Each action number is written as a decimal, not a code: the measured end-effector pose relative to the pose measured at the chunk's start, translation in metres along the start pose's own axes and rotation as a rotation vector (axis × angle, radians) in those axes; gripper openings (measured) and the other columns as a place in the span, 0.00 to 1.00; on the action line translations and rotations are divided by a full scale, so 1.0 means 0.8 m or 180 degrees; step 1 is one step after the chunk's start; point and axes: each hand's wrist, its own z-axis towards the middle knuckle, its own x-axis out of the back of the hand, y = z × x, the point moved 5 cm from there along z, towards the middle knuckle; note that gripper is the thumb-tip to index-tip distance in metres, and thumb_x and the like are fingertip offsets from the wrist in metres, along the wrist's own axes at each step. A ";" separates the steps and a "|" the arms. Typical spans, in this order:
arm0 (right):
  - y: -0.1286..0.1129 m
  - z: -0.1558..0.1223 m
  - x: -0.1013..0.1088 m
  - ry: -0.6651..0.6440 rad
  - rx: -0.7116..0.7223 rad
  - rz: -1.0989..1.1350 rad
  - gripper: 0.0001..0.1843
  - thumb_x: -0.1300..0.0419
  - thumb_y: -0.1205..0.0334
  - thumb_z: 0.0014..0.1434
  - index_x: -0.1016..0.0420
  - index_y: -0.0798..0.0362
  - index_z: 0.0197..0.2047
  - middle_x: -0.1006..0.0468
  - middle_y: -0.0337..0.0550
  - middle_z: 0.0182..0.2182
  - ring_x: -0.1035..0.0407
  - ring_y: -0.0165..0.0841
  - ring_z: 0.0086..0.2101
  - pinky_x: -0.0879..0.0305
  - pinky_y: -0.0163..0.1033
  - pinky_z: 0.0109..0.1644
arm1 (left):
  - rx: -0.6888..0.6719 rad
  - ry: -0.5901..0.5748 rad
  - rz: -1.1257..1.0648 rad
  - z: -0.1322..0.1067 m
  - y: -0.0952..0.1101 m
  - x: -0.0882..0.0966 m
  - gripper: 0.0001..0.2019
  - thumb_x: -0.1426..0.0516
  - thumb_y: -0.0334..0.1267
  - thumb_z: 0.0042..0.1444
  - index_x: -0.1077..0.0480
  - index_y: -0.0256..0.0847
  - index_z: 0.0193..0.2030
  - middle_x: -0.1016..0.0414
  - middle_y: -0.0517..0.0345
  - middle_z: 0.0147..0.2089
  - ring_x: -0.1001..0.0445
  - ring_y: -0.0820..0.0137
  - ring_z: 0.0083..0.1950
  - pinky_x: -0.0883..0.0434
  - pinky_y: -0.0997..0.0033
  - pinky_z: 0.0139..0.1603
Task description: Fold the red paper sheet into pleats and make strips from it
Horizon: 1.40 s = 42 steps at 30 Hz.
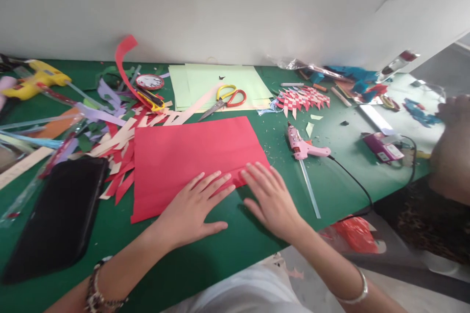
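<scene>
A sheet of red paper (191,151) lies on the green table in front of me, a narrow fold running along its near edge. My left hand (194,205) rests flat on that near edge with its fingers spread. On the near right corner of the sheet lie the fingertips of my right hand (270,198), stretched out with the thumb apart. Neither hand grips anything. Just beyond the sheet are scissors (225,102) with red and yellow handles, partly on pale green paper sheets (220,80).
Right of the sheet lies a pink glue gun (304,146) with its cord trailing right. Woven red-and-white paper (303,100) sits behind it. Paper strips (121,146), a black phone (60,215) and a yellow glue gun (40,80) are at left. Another person's arm (453,146) is at far right.
</scene>
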 end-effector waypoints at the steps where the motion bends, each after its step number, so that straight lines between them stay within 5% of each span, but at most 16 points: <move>1: -0.014 -0.003 -0.003 -0.0233 0.0184 0.0051 0.28 0.55 0.51 0.63 0.46 0.55 0.63 0.44 0.45 0.63 0.54 0.40 0.62 0.56 0.49 0.63 | 0.0012 -0.0002 -0.0018 0.000 0.000 0.000 0.35 0.59 0.63 0.56 0.50 0.47 0.66 0.45 0.57 0.66 0.47 0.62 0.65 0.56 0.60 0.65; 8: -0.026 -0.009 -0.018 -0.0824 0.0066 0.0181 0.39 0.57 0.42 0.61 0.59 0.57 0.68 0.57 0.44 0.66 0.60 0.38 0.64 0.61 0.50 0.65 | -0.0039 -0.0101 -0.0244 0.000 -0.005 0.002 0.35 0.58 0.63 0.55 0.52 0.49 0.66 0.46 0.55 0.67 0.47 0.61 0.66 0.52 0.57 0.64; 18: -0.025 -0.011 -0.018 -0.0797 0.0056 0.0200 0.39 0.59 0.39 0.60 0.57 0.55 0.67 0.56 0.44 0.66 0.60 0.39 0.64 0.62 0.51 0.65 | 0.0009 -0.0358 -0.0298 -0.031 -0.028 0.004 0.32 0.57 0.61 0.57 0.56 0.56 0.66 0.53 0.62 0.69 0.51 0.62 0.67 0.57 0.55 0.66; 25: -0.026 -0.011 -0.015 -0.0781 0.0132 0.0207 0.33 0.56 0.40 0.60 0.52 0.40 0.66 0.57 0.46 0.66 0.59 0.41 0.64 0.56 0.55 0.62 | -0.0088 -0.0368 -0.0305 -0.031 -0.025 0.006 0.34 0.56 0.63 0.54 0.57 0.59 0.66 0.55 0.60 0.70 0.53 0.60 0.68 0.57 0.52 0.65; 42: -0.027 -0.012 -0.013 -0.0762 0.0143 0.0217 0.32 0.54 0.43 0.61 0.51 0.42 0.65 0.56 0.48 0.66 0.58 0.43 0.64 0.57 0.56 0.62 | -0.0033 -0.0416 -0.0413 -0.033 -0.025 0.008 0.31 0.56 0.60 0.57 0.55 0.57 0.66 0.54 0.59 0.70 0.52 0.61 0.68 0.59 0.53 0.66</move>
